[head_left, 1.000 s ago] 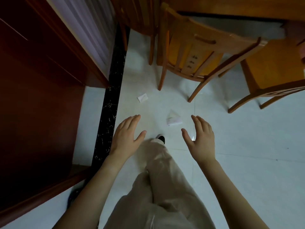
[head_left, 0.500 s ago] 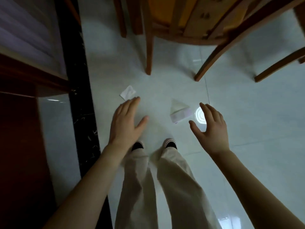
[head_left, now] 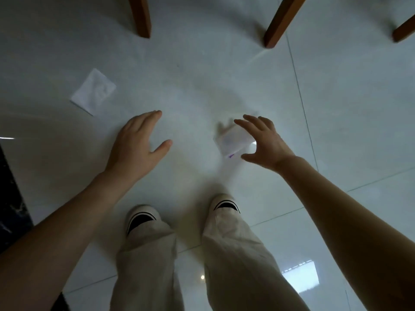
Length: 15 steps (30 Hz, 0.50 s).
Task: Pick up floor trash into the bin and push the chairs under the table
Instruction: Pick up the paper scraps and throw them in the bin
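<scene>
Two pieces of trash lie on the pale tiled floor. A flat white paper square (head_left: 93,91) sits at the upper left, apart from both hands. A small whitish wrapper with a purple mark (head_left: 232,140) lies in front of my feet. My right hand (head_left: 262,141) hovers over its right side, fingers spread and curved around it, nothing in its grasp. Left of the wrapper, my left hand (head_left: 137,142) is held flat and open above the bare floor, below and right of the paper square.
Brown wooden chair legs (head_left: 141,16) (head_left: 281,21) (head_left: 404,32) stand on the floor along the top edge. A black marble strip (head_left: 11,212) runs down the left edge. My shoes (head_left: 142,217) (head_left: 225,204) and beige trousers fill the lower middle.
The view has dropped much closer to the floor, and the chair seats have left the frame. My right hand has moved left over the wrapper. My left hand stays open.
</scene>
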### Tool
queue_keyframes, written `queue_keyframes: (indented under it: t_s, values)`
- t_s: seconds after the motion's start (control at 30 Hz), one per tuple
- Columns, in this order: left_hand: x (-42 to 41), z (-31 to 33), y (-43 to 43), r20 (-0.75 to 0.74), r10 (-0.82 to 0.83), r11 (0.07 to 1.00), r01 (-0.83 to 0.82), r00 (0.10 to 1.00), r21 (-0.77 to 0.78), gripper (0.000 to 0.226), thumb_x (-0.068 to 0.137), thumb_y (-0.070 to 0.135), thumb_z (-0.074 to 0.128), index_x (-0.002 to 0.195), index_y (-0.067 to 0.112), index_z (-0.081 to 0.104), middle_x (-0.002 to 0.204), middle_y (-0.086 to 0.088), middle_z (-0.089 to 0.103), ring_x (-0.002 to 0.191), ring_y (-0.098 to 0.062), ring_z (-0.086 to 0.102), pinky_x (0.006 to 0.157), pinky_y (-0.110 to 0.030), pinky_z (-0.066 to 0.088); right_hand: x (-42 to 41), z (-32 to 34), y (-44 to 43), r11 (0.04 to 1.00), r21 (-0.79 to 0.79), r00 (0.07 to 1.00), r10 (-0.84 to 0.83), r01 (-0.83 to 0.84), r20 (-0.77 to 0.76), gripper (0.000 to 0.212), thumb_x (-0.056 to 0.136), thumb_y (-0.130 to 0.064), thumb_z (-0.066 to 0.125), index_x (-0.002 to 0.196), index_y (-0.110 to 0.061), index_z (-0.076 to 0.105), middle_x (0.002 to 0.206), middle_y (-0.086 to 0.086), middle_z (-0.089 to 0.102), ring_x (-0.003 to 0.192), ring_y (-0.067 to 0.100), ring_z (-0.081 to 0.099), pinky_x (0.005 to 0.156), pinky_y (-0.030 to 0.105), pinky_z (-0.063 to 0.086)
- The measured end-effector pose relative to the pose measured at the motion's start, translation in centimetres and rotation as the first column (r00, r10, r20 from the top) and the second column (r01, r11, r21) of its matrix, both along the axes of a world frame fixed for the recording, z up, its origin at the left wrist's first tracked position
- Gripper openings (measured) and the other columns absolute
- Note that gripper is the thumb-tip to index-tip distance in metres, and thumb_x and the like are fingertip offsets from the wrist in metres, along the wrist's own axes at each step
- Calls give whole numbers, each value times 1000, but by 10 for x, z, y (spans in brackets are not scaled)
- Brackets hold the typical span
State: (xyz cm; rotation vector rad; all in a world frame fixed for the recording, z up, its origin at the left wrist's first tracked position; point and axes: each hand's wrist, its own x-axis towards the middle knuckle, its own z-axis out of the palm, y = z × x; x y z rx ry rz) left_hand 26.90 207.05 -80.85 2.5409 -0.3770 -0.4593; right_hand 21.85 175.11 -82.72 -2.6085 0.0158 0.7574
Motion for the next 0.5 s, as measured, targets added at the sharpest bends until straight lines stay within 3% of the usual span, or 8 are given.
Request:
queue_keyframes:
  t_s: [0.1, 0.2, 0.33, 0.5]
  values:
    - [1, -15, -7, -12, -8, 1000, 8, 1000, -11, 64, 83, 40, 58, 137, 9, 48, 137, -10, 53, 127, -25, 43, 105, -31, 32, 0, -12, -8, 999, -34, 998, 24, -21, 65, 77, 75, -7, 77, 143, -23, 46, 146, 4, 47, 128, 37, 38, 98, 48, 46]
    - [4, -19, -6, -14, 14, 1000, -14, 1000, -15, 63, 83, 39, 60, 136, 9, 49, 136, -10, 54, 126, -26, 44, 105, -32, 33, 3, -10, -2, 996, -3, 986, -92, 93, 143, 61, 75, -17, 80, 131, -17, 57, 131, 4, 59, 113, 36, 48, 94, 44, 46]
    - [11, -12, 9, -23, 66, 998, -67, 998, -13, 60, 85, 34, 64, 137, 9, 47, 136, -11, 53, 127, -28, 44, 106, -36, 34, 14, 2, 20, 987, 47, 967, -162, 156, 196, 57, 71, -31, 82, 121, -15, 59, 118, 3, 65, 109, 33, 50, 88, 43, 46]
    - [23, 4, 38, 21, 159, 987, -159, 987, -5, 60, 85, 34, 64, 137, 9, 47, 136, -11, 53, 126, -28, 45, 105, -35, 35, 42, 24, 67, 973, 136, 951, -213, 186, 223, 57, 76, -34, 79, 123, -12, 57, 116, 4, 63, 107, 31, 50, 85, 42, 46]
